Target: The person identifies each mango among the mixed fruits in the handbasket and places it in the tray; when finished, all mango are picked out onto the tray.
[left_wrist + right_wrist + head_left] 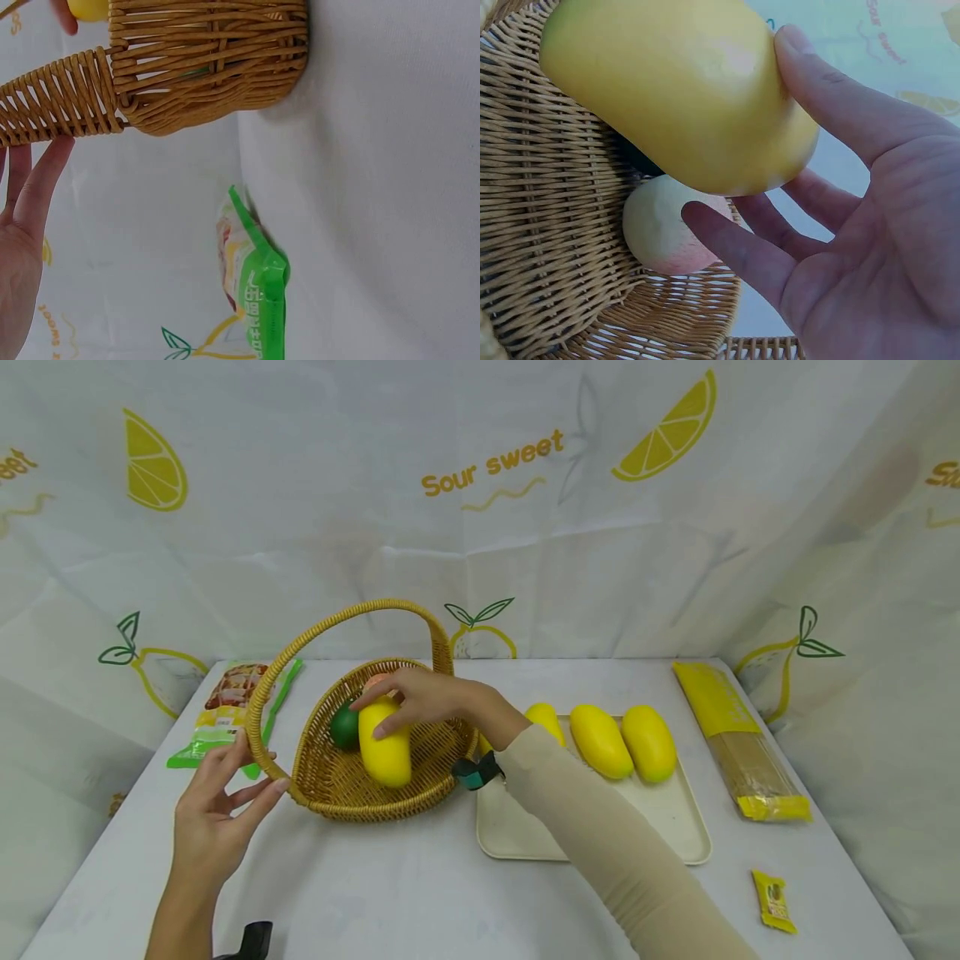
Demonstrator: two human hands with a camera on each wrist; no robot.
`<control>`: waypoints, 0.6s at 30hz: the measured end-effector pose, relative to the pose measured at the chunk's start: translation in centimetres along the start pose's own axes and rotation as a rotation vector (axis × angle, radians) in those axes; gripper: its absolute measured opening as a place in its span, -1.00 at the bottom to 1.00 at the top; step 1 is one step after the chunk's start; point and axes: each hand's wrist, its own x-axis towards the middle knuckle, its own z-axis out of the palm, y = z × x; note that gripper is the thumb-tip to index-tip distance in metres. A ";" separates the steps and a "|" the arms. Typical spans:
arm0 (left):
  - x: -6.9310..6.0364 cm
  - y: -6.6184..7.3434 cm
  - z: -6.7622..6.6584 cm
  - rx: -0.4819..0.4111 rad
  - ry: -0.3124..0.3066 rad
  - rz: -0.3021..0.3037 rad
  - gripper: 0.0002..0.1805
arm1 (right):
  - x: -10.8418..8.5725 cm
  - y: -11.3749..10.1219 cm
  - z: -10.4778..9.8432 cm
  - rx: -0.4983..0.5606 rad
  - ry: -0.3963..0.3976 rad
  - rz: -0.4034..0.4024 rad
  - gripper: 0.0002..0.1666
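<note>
A wicker basket (360,812) with a tall arched handle (330,620) stands on the table. My left hand (213,814) pinches the handle's lower left end between thumb and fingers. Over the basket's opening, a yellow mango (386,756) is held by my right hand (427,695); the right wrist view shows the thumb on one side and fingers on the other. A pale pink peach (671,229) lies in the basket below the mango, beside a dark green round fruit (343,727), partly hidden. Several mangoes (600,742) lie on a cream tray (525,839) to the right, some partly behind my right arm.
A green snack bag (217,718) lies left of the basket, behind my left hand. Right of the tray are a long yellow pack of noodles (738,743) and a small yellow wrapped packet (774,902). A printed white curtain (337,527) hangs behind the table.
</note>
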 end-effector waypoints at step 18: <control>0.0 -0.1 0.0 -0.012 -0.001 0.024 -0.07 | -2.5 -0.7 -1.6 0.046 0.000 -0.053 -0.42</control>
